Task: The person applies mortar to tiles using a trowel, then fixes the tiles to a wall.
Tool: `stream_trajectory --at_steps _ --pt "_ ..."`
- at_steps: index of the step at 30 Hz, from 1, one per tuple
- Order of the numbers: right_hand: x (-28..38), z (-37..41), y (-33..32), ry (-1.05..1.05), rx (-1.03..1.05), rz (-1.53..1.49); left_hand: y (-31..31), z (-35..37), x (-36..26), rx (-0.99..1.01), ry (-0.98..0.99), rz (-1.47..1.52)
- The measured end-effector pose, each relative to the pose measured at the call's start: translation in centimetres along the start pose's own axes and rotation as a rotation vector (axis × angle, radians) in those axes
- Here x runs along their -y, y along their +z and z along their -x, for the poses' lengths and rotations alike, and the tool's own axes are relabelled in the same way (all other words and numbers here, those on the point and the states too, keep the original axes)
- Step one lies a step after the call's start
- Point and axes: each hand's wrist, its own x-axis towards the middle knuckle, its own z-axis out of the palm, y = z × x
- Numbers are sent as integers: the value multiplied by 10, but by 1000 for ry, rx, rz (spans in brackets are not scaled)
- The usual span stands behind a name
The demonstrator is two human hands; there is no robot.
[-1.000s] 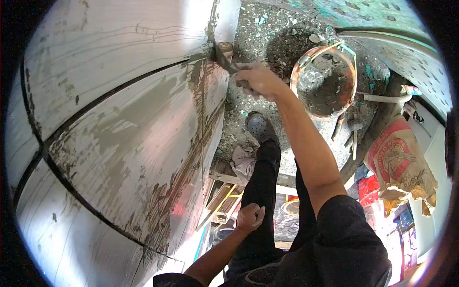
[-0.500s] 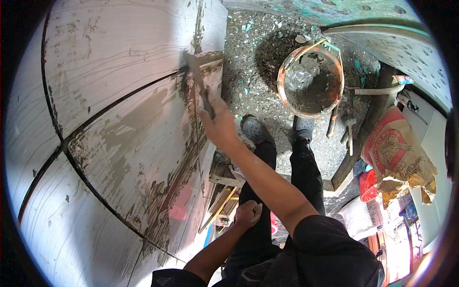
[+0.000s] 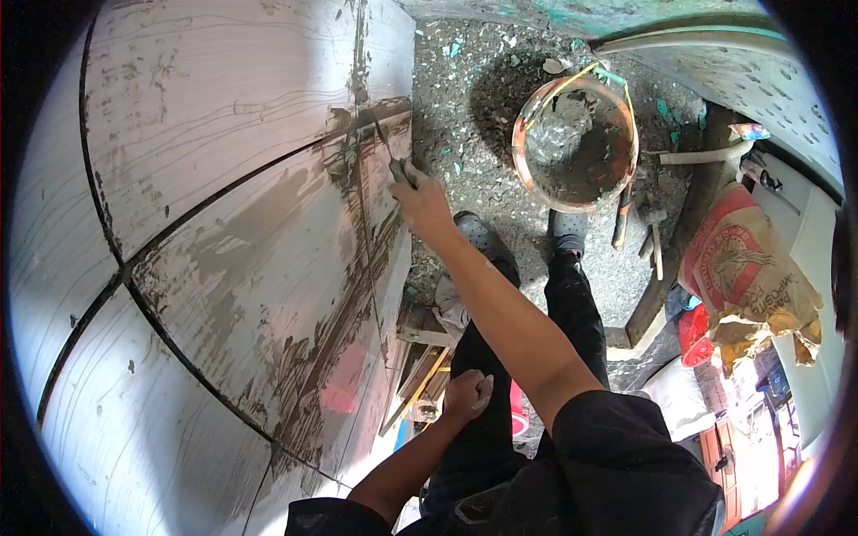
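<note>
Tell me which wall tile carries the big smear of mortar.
The middle tile, at whose upper right corner the right hand holds a trowel. Broad grey-brown smears cover it; the tile above and the tile below carry far less.

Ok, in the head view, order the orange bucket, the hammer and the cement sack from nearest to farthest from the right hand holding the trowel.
1. Orange bucket, on the gravel floor just past the right hand, toward the picture's right.
2. Hammer, lying on the floor below and right of the bucket.
3. Cement sack, slumped at the far right edge.
</note>
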Motion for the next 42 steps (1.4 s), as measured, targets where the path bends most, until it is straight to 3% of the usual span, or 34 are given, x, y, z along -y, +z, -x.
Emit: stream_trajectory --at_steps 7,10,11,14,16,19,21,23,25,28,31,34,36,38,40,41,42 --pt "47 36 4 -142 108 46 4 1 6 31 0 97" --pt "41 53 12 56 -12 -176 1 -1 4 -4 71 80" --pt "25 45 19 -31 -21 -174 1 -2 4 -33 119 66" --pt "-5 4 40 -364 -63 -1 10 5 18 88 26 44" --pt "23 -8 43 -653 -111 346 -2 -1 7 51 76 76" --pt "69 18 42 93 75 -238 -1 -1 6 19 164 -16" --pt "37 38 38 -562 -171 166 1 0 8 25 172 -56" --pt "28 49 23 -553 -177 187 -2 -1 4 49 115 -24" --pt "44 55 3 110 50 -180 1 0 7 151 14 -61" --pt "1 30 20 -647 -199 468 6 0 15 195 21 -102" --pt "26 22 22 -100 51 60 7 2 13 96 117 -77" --pt "30 50 29 -194 67 11 -9 -7 -11 9 98 51" --pt "50 62 -6 24 182 -65 -9 -8 -10 20 35 98" --pt "38 50 -24 -68 124 -102 8 -1 6 64 -26 79" --pt "51 4 -44 -56 61 -248 5 1 1 31 8 36" --pt "82 -18 -61 162 122 -385 4 -2 -1 11 30 13" --pt "80 -57 -61 46 71 -157 3 -2 -3 2 40 20"
